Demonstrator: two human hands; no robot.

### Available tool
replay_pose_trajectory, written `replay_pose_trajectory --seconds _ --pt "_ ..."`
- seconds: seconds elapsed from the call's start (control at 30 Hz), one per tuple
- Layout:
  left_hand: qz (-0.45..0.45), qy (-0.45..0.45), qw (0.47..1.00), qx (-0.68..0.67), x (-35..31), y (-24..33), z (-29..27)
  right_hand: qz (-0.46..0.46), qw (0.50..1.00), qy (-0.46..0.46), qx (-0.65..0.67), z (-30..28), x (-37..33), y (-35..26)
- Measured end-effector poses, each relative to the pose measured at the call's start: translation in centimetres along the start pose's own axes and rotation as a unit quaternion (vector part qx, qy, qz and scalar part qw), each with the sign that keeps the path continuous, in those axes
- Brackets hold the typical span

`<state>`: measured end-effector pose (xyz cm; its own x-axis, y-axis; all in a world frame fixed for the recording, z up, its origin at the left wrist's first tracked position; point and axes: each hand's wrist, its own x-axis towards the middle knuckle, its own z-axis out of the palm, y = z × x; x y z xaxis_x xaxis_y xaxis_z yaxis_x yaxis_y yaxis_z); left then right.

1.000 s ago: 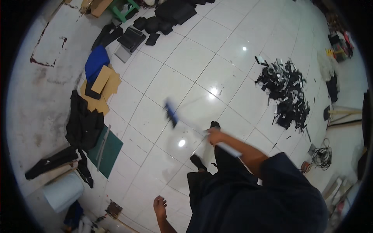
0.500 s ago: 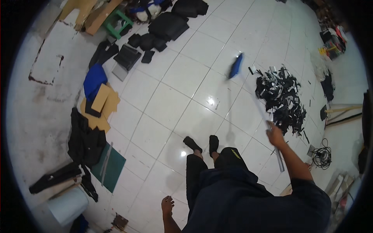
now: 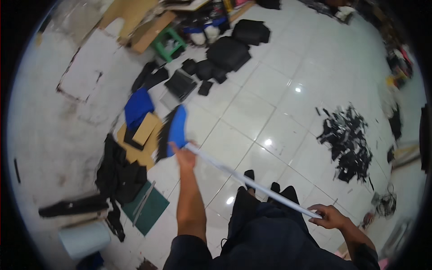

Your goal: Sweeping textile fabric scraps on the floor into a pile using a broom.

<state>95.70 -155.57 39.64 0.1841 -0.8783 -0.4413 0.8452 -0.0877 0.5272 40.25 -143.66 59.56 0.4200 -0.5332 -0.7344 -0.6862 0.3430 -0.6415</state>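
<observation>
A broom with a blue head, dark bristles and a pale handle slants across the front of my body, lifted off the floor. Its bristles face left. My left hand is closed at the neck, just below the blue head; some of its fingers are hidden. At the other end of the handle, my right hand grips the tip with curled fingers. A heap of black and grey scraps lies on the tiles to the right, apart from the broom.
Along the left wall lie dark garments, a green cutting mat with a metal ruler, tan sheets and a blue cloth. Black bundles and a green stool stand farther back. Coiled cable sits at right.
The broom head has swung from the floor beside the scraps to the upper left, raised. My left hand has come up from my side onto the broom's neck. The view has shifted.
</observation>
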Motion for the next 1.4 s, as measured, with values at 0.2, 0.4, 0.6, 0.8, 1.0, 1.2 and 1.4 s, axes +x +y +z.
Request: replay_pose_trajectory --seconds 0.2,0.4,0.6,0.8,1.0,1.2,1.4 --pt "0.158 0.167 0.973 0.011 4.6 2.9 1.0 -0.023 0.946 0.181 -0.268 2.6 1.4 -3.9" --pt "0.141 -0.161 0.953 -0.216 6.5 7.7 5.7 0.133 0.882 -0.271 0.363 1.2 2.6 -3.6" --pt "0.185 0.01 0.982 -0.033 5.7 8.5 7.1 -0.025 0.99 -0.081 0.113 -1.0 4.8 -4.6" --pt "0.19 0.105 0.972 0.085 1.7 8.9 0.8 -0.065 0.903 0.261 -0.334 2.8 5.7 -3.7" --pt "0.17 -0.141 0.969 -0.11 0.6 9.3 2.8 0.01 0.99 -0.137 0.013 2.2 4.8 -3.8" --pt "0.259 -0.125 0.938 -0.193 1.3 11.0 1.4 0.152 0.796 -0.464 0.357 2.6 6.1 -4.2" --pt "0.18 0.01 0.982 -0.056 -1.4 10.9 1.1 -0.225 0.938 0.122 -0.235 2.1 7.2 -5.0"
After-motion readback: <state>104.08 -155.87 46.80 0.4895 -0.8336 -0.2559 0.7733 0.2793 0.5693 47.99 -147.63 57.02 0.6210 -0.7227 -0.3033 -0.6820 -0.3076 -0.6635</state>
